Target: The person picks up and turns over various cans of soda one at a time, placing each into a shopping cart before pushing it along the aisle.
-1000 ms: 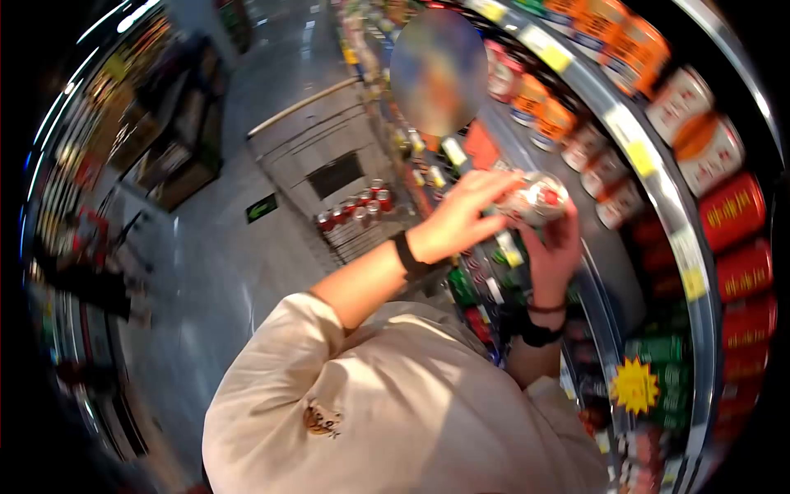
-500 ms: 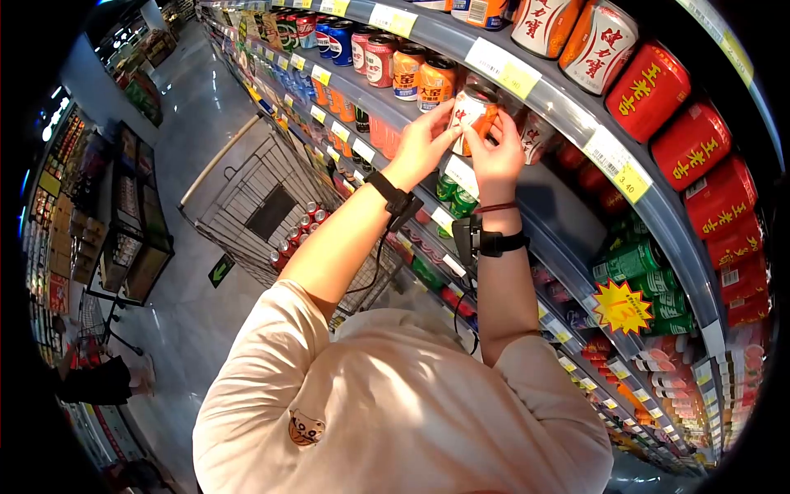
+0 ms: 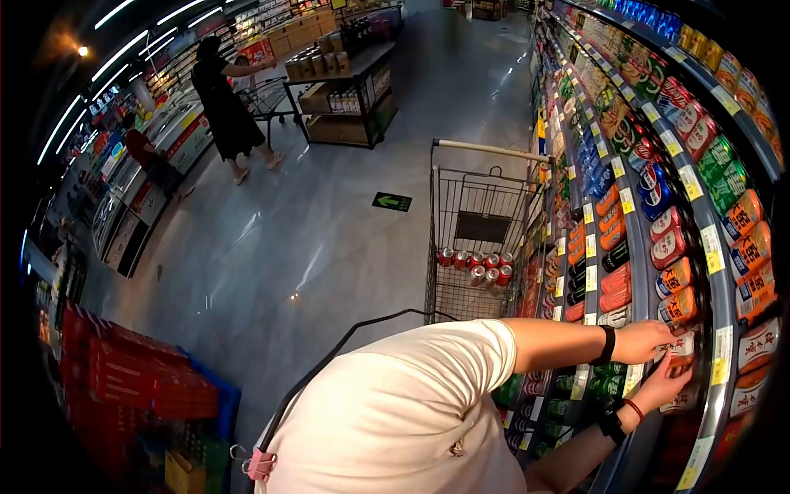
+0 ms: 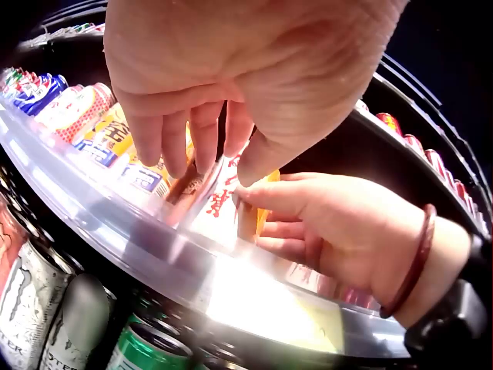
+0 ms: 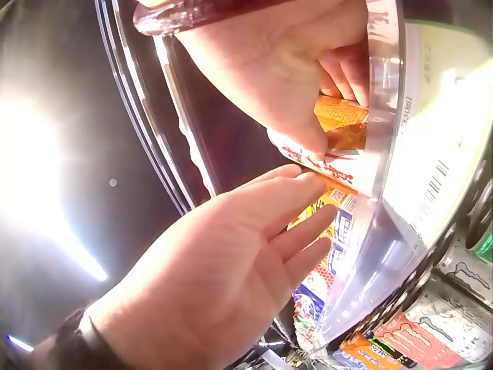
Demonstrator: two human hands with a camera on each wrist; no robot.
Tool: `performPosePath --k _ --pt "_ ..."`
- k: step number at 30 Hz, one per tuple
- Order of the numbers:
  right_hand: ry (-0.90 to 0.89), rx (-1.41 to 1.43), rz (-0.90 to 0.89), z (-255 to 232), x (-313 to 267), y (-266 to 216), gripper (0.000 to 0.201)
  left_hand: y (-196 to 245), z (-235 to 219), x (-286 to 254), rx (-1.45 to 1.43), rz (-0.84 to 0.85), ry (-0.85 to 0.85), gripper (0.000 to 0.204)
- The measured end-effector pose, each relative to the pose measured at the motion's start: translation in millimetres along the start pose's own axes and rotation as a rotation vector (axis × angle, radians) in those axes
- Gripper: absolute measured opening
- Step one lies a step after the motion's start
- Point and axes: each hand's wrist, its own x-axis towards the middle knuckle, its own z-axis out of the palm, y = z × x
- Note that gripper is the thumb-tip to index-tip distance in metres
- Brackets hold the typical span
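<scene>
A white and orange drink can [image 4: 219, 204] with red characters stands at the front lip of a shelf, between my two hands. My left hand [image 3: 644, 342] reaches it from the side of the orange cans [image 3: 676, 306]; in the left wrist view its thumb lies on the label and its fingers bend down along the far side. From the other side my right hand [image 3: 665, 385] holds the same can, thumb at the front and fingers curled behind, as the left wrist view shows. Part of the can is hidden by the hands in the right wrist view.
A shopping cart [image 3: 485, 214] holding several red cans [image 3: 485, 262] stands in the aisle beside the shelves. Price labels line the shelf edge [image 3: 717, 354]. Monster cans [image 4: 35, 293] sit one shelf lower. Red crates [image 3: 140, 370] and a person in black [image 3: 218, 99] are farther left.
The can, held up in front of the shelf before, is now at the shelf lip among the others. The head view has swung left, showing more aisle, and my body leans toward the shelf.
</scene>
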Motion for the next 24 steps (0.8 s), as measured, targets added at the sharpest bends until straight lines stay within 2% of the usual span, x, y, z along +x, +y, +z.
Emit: performPosePath --k 3,4,5,7,8,9,11,12,15,16,17,18,19,20,21,22,23,24 --pt "0.013 0.062 0.005 10 1 5 0.065 -9 -43 -22 -0.03 0.022 0.012 0.035" --pt "0.066 0.05 -0.111 13 1 12 0.063 -15 -56 -34 -0.005 0.006 0.015 0.032" --pt "0.304 -0.399 -0.254 9 -9 -13 0.057 -22 -71 -48 -0.027 -0.032 0.014 0.03" --pt "0.456 -0.319 -0.466 6 -26 -39 0.052 -43 -97 -81 0.048 -0.026 0.119 0.03" --pt "0.474 -0.228 -0.539 14 -35 -31 0.048 -61 -109 -98 0.043 -0.101 0.127 0.03" --pt "0.411 -0.233 -0.505 24 -49 -32 0.045 -77 -121 -116 0.03 -0.18 0.127 0.03" --pt "0.194 0.013 -0.597 55 -87 -53 0.042 -98 -153 -158 0.175 -0.218 0.259 0.037" --pt "0.017 0.027 -0.418 75 -111 -36 0.041 -104 -163 -180 0.124 -0.353 0.336 0.04" --pt "-0.261 0.042 -0.558 134 -171 -16 0.039 -134 -183 -246 -0.09 -0.751 0.545 0.048" --pt "-0.471 0.074 -0.17 154 -201 11 0.035 -148 -191 -273 -0.112 -0.813 0.575 0.048" --pt "-0.499 0.107 -0.399 169 -216 -12 0.033 -167 -199 -302 -0.148 -0.877 0.59 0.048" --pt "-0.643 0.283 -0.1 193 -245 9 0.029 -194 -205 -337 -0.226 -0.81 0.605 0.049" --pt "-0.828 0.288 0.053 209 -263 13 0.028 -210 -216 -356 -0.381 -0.859 0.652 0.052" --pt "-0.966 0.393 0.346 228 -288 34 0.026 -208 -235 -363 -0.444 -0.898 0.668 0.052" --pt "-1.053 0.418 0.356 248 -313 62 0.026 -208 -251 -364 -0.441 -1.028 0.715 0.055" --pt "-1.127 0.404 0.438 268 -342 96 0.028 -209 -267 -362 -0.435 -1.144 0.721 0.054" --pt "-1.222 0.365 0.485 278 -350 86 0.029 -225 -275 -375 -0.411 -1.166 0.719 0.049" --pt "-1.211 0.34 0.508 278 -352 98 0.029 -239 -266 -379 -0.434 -1.186 0.702 0.049"
